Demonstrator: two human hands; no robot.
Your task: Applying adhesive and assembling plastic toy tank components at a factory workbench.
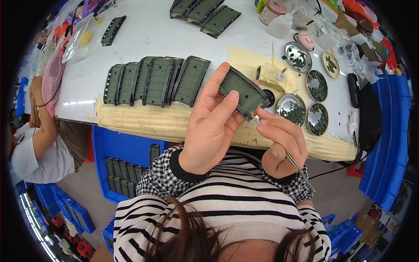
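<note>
left hand (211, 124) pinching green panel (251, 91), right hand (286, 137) closed round metal tool (300, 171), pink jar (274, 11) print too small to read

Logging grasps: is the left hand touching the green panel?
Touching. In the head view, the left hand has its thumb on the green panel.

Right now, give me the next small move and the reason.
Perhaps press the metal tool lightly to the near corner of the green panel: the right hand has the tool's tip at or very near there, and the left hand grips the panel.
</note>
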